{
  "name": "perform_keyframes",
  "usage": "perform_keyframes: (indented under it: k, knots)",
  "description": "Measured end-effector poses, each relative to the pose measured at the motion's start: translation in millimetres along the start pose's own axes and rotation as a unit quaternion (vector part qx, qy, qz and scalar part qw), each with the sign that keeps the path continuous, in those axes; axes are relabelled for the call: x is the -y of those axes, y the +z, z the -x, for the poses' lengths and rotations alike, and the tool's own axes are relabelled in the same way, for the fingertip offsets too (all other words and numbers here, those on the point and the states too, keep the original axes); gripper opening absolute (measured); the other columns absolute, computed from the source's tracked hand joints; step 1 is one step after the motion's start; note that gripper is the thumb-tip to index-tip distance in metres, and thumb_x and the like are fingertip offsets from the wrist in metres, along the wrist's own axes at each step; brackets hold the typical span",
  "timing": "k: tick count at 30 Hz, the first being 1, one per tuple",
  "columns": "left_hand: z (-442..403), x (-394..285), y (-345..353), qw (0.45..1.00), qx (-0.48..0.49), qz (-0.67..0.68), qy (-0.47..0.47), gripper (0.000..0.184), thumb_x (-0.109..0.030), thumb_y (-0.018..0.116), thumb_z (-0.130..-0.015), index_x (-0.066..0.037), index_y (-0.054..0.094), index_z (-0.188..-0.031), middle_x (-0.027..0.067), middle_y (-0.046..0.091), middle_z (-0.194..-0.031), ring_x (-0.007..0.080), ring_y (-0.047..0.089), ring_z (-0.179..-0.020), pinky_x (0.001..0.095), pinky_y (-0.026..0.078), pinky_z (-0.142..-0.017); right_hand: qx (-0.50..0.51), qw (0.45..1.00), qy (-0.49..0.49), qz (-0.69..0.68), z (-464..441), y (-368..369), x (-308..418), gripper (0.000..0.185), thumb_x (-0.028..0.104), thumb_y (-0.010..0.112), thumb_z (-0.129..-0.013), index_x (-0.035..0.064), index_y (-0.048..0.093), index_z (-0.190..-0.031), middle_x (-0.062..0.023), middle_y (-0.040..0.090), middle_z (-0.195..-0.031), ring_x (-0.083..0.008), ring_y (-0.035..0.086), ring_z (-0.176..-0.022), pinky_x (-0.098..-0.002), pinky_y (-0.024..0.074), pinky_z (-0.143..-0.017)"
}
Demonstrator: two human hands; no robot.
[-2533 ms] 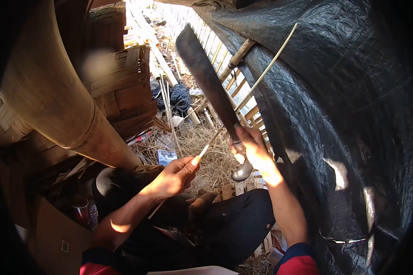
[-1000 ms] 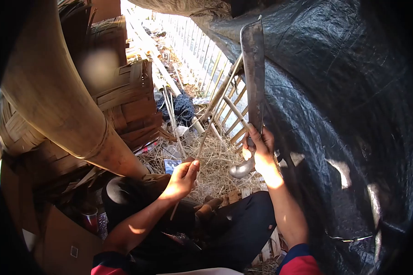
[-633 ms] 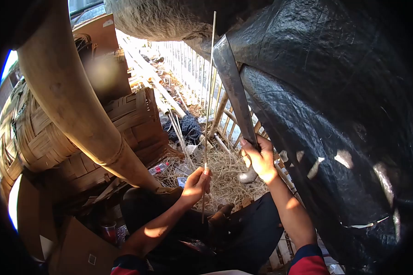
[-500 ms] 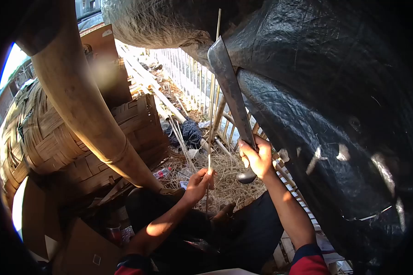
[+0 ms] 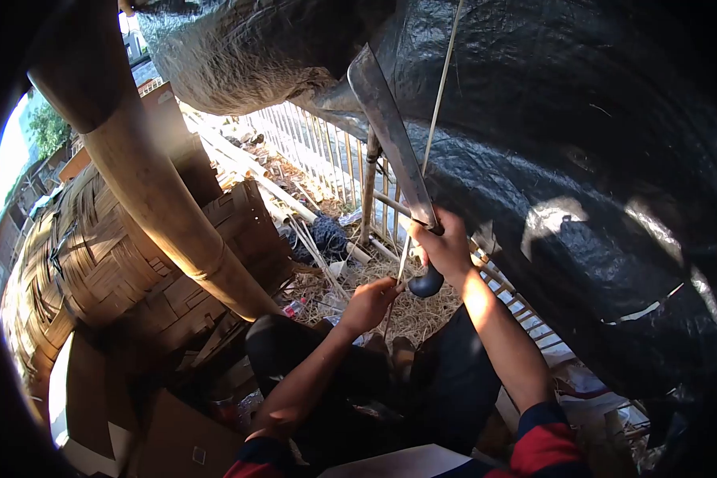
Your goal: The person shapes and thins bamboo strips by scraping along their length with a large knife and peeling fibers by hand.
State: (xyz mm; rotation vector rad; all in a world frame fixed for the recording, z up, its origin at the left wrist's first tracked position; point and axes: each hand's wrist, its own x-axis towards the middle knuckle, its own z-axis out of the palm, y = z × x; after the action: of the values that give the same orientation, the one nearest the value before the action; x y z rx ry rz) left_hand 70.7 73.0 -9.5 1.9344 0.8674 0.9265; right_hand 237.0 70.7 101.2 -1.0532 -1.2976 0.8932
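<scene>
A broad-bladed knife (image 5: 390, 131) rises above straw-covered ground (image 5: 430, 315) in my head-camera feed, its long axis slanting from the near right to the far left, squared tip uppermost. The right hand (image 5: 446, 243) is clenched around its dark handle, the rounded butt showing below the fist. The left hand (image 5: 370, 307), lower and to the left, pinches a thin pale strip (image 5: 443, 78) that leans the other way, its upper length angled far and right before a black tarp (image 5: 613, 159).

From my remote seat I lose a stretch of the strip at the blade and right hand, and cannot tell whether edge and strip touch. The frame cuts off its upper end; its lower end fades against dark trousers (image 5: 462, 374). The left fingertips are in shadow.
</scene>
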Motion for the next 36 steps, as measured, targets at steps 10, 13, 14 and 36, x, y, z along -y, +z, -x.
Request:
perform_keyframes:
  k: [10,13,14,36]
  knots:
    - [-31,-37,-14,0.971,0.073,-0.227,0.003,0.044,-0.038,0.061,-0.087,-0.007,0.055,-0.119,0.0209,0.067,-0.095,0.0386,0.064,-0.092,0.0455,0.05,-0.081,-0.036,0.947,-0.118,0.297,17,-20,-4,0.031,0.031,0.069,-0.077,0.0005,0.068,-0.083,-0.0171,0.064,-0.067,-0.0225,0.064,-0.062,-0.0355,0.0474,-0.06]
    - [-40,-68,-22,0.991,0.078,-0.105,-0.036,0.034,-0.032,0.067,-0.085,-0.004,0.06,-0.102,0.0146,0.066,-0.08,0.0289,0.064,-0.071,0.0386,0.049,-0.066,-0.037,0.944,-0.134,0.3,22,-21,-3,0.025,0.027,0.069,-0.08,0.002,0.069,-0.086,-0.0144,0.068,-0.073,-0.0202,0.068,-0.071,-0.0332,0.0503,-0.065]
    - [-43,-63,-19,0.995,0.075,-0.046,-0.038,0.031,-0.029,0.069,-0.084,-0.003,0.06,-0.099,0.0125,0.065,-0.075,0.0244,0.063,-0.066,0.0353,0.048,-0.062,-0.043,0.944,-0.13,0.3,22,-24,-6,0.025,0.027,0.069,-0.08,0.002,0.069,-0.086,-0.0144,0.068,-0.073,-0.0202,0.068,-0.071,-0.0332,0.0503,-0.065]
    - [-22,-35,-30,0.935,0.191,0.247,-0.167,0.023,-0.029,0.051,-0.098,-0.01,0.057,-0.089,0.0005,0.06,-0.076,0.0077,0.056,-0.066,0.0213,0.041,-0.059,0.005,0.806,-0.284,0.519,0,-23,-33,0.021,0.023,0.065,-0.079,0.0162,0.071,-0.098,-0.0055,0.067,-0.081,-0.0222,0.067,-0.073,-0.0368,0.0549,-0.062]
